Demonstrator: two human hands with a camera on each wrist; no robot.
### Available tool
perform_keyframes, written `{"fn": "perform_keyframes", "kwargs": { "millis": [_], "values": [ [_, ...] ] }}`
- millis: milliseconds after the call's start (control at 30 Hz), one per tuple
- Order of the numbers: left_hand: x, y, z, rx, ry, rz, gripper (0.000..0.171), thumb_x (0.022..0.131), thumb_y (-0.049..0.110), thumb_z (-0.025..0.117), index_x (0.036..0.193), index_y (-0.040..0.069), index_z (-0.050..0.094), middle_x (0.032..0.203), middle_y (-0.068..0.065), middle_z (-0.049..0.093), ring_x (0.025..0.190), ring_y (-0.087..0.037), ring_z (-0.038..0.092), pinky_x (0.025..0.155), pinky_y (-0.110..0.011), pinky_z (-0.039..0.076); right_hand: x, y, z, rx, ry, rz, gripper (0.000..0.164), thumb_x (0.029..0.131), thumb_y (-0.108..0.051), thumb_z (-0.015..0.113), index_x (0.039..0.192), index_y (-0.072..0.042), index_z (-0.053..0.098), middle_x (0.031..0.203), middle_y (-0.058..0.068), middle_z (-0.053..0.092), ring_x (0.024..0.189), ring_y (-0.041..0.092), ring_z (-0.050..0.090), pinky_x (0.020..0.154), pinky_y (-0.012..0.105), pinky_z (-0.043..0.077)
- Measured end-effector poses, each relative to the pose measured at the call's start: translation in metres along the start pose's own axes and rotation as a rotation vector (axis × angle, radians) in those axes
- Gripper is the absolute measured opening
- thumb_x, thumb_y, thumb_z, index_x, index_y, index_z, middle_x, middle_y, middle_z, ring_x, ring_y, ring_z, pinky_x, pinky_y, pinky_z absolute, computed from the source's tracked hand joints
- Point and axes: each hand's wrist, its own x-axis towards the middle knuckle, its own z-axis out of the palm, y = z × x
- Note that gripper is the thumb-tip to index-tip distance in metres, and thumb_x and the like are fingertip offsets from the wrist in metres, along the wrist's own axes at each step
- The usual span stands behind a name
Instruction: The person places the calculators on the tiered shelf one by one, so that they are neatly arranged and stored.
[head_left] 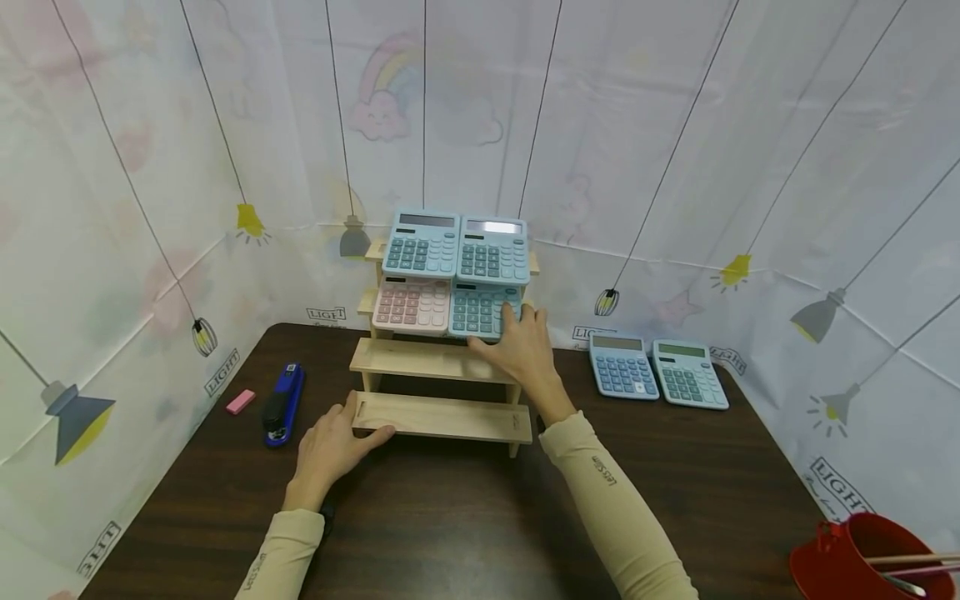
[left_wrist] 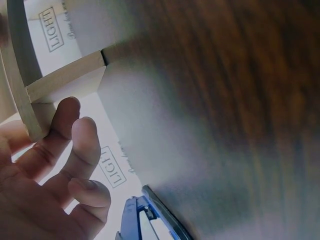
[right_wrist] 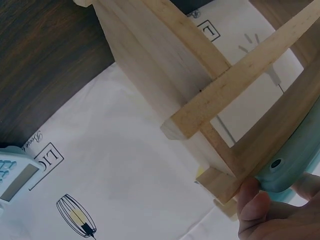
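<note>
A wooden tiered display rack stands on the table. My left hand holds the left end of its lowest shelf, thumb along the front edge; in the left wrist view the fingers bend near the shelf end. On the second tier from the top, my right hand grips a teal calculator by its lower right corner. The right wrist view has those fingertips at the calculator's edge beside the shelf end. A pink calculator leans to its left. Two light blue calculators fill the top tier.
Right of the rack lie a blue calculator and a pale teal calculator. A blue stapler and a pink eraser are at the left. A red bucket with sticks stands front right. Printed white curtains surround the table.
</note>
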Motion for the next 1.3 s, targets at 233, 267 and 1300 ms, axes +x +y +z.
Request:
{"fn": "perform_keyframes", "kwargs": {
  "millis": [233,267,1300],
  "values": [
    [0.0,0.001,0.0,-0.001,0.0,0.003,0.116,0.077,0.087,0.055,0.157,0.005,0.032,0.127,-0.023,0.062,0.085,-0.028,0.061,0.069,-0.044,0.051,-0.004,0.007,-0.004,0.082,-0.045,0.023,0.096,0.083,-0.067,0.065,0.152,-0.007,0.038,0.141,0.033,0.047,0.124,0.045,0.044,0.1,0.053,0.045],
    [0.0,0.001,-0.001,0.001,0.002,0.003,0.117,0.077,0.087,0.055,0.157,0.005,0.032,0.127,-0.023,0.062,0.086,-0.028,0.061,0.07,-0.044,0.051,-0.005,0.009,-0.006,0.1,-0.052,0.03,0.097,0.083,-0.067,0.065,0.154,-0.008,0.036,0.142,0.032,0.046,0.126,0.045,0.043,0.1,0.055,0.046],
    [-0.001,0.003,-0.004,0.007,-0.002,0.012,0.116,0.079,0.086,0.055,0.156,0.002,0.033,0.129,-0.025,0.061,0.098,-0.037,0.064,0.08,-0.053,0.052,-0.056,0.232,0.032,-0.08,-0.392,0.424,0.1,0.094,-0.065,0.049,0.151,0.014,0.027,0.145,0.052,0.023,0.133,0.071,0.021,0.111,0.073,0.025]
  ]
}}
